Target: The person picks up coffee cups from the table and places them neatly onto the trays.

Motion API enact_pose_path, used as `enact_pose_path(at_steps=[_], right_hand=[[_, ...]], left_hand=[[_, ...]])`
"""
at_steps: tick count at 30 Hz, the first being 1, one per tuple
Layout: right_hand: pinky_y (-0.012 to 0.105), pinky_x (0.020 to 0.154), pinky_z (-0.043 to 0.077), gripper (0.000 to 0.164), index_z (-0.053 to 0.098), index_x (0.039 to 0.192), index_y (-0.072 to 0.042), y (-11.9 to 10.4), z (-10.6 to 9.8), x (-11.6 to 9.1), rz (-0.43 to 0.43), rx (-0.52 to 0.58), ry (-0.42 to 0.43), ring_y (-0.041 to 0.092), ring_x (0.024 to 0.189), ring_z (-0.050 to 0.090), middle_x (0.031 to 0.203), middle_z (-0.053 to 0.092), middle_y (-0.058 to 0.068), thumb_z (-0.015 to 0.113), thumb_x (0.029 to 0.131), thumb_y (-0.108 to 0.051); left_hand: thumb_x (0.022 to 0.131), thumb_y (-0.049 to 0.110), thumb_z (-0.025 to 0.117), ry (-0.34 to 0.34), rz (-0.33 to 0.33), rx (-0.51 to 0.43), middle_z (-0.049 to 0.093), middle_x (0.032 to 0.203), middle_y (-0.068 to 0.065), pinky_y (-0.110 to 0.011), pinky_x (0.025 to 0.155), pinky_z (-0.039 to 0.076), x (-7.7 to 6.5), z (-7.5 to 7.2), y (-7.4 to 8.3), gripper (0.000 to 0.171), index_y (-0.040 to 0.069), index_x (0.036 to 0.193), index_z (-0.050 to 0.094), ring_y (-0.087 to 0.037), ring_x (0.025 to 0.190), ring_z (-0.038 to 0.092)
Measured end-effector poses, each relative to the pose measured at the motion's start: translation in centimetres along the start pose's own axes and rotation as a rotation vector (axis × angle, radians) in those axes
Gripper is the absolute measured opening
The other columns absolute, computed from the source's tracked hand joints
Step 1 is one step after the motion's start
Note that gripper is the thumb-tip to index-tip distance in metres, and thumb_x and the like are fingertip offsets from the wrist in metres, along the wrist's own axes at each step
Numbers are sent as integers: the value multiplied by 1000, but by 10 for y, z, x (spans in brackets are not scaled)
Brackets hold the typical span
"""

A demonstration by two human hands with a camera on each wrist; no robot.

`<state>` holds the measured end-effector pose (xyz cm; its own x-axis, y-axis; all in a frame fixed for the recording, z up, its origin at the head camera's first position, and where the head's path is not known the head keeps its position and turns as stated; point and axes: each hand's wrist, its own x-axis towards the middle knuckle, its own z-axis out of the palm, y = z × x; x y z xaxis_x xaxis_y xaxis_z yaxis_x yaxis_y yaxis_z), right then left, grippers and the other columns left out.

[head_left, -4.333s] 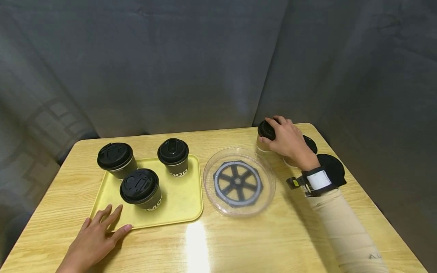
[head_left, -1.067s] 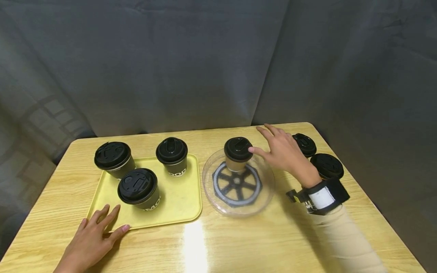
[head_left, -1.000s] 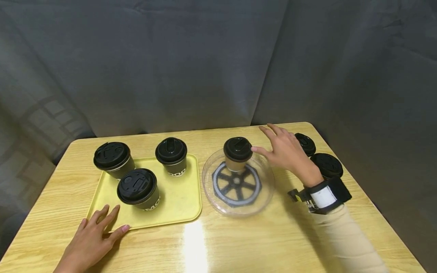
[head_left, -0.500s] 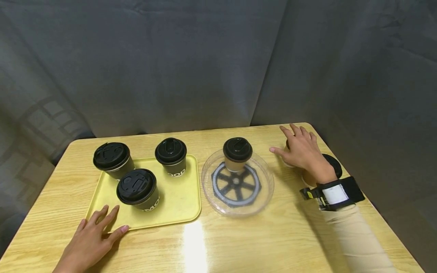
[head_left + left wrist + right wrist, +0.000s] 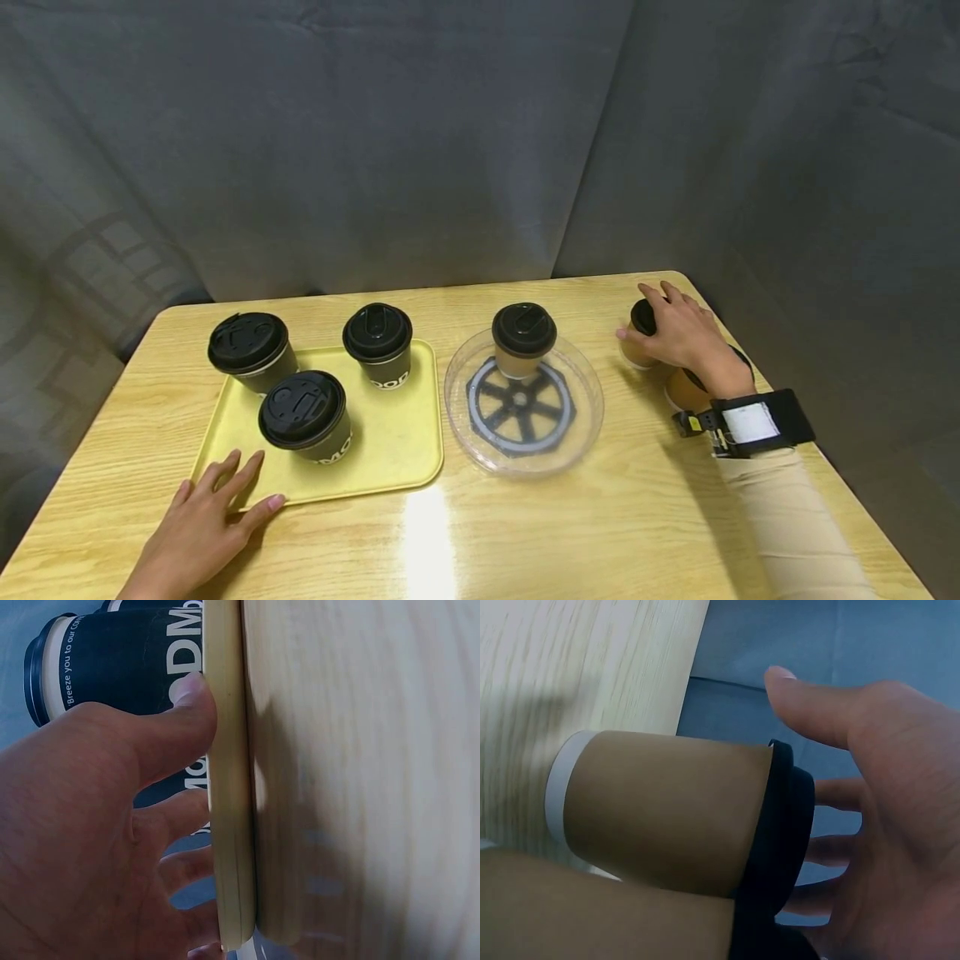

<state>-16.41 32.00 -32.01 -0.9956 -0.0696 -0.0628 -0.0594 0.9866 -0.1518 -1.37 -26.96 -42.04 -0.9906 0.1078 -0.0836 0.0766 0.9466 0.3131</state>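
Observation:
My right hand (image 5: 686, 333) reaches over a brown paper cup (image 5: 636, 348) with a black lid at the table's right. In the right wrist view, its thumb is apart from that cup (image 5: 667, 810) and its other fingers extend behind the lid. A second brown cup (image 5: 686, 392) stands close by, partly hidden under the wrist. Another lidded brown cup (image 5: 523, 331) stands upright inside a round clear dish (image 5: 588, 433). My left hand (image 5: 198, 529) rests at the near left edge of the yellow tray (image 5: 397, 467), its thumb touching the rim (image 5: 229, 787).
Three dark lidded coffee cups are at the tray: one at the back left (image 5: 251, 343), one at the front (image 5: 303, 410) and one at the back right (image 5: 377, 333). A grey curtain (image 5: 405, 150) hangs behind the wooden table (image 5: 555, 533).
My right hand has put a brown cup from the right into the clear dish and let go. It has since moved right to another brown cup. The left hand has stayed in place.

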Motion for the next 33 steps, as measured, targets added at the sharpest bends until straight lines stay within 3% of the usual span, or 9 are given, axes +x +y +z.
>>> enact_pose_path(at_steps=[5,21,33], right_hand=[[76,97,34,88,26,151,2,1,1,1,-6,-6,5,64,129,30,150,21,39,61,90,-51],[73,93,40,78,28,151,-3,3,4,1,-8,-13,9,62,125,35,148,29,35,61,93,-43],[70,92,43,64,41,143,-3,0,6,1,-40,-14,114,59,121,42,145,36,32,64,92,-34]], left_hand=[[92,56,56,2,2,3,36,144,-37,-72,104,23,0,0,0,77,3,146,42,-55,128,38],[92,56,56,-9,0,6,35,144,-38,-73,103,22,1,0,-1,78,3,147,41,-55,128,37],[92,56,56,-11,2,7,35,144,-38,-72,104,22,1,1,-1,78,3,146,41,-55,128,37]])
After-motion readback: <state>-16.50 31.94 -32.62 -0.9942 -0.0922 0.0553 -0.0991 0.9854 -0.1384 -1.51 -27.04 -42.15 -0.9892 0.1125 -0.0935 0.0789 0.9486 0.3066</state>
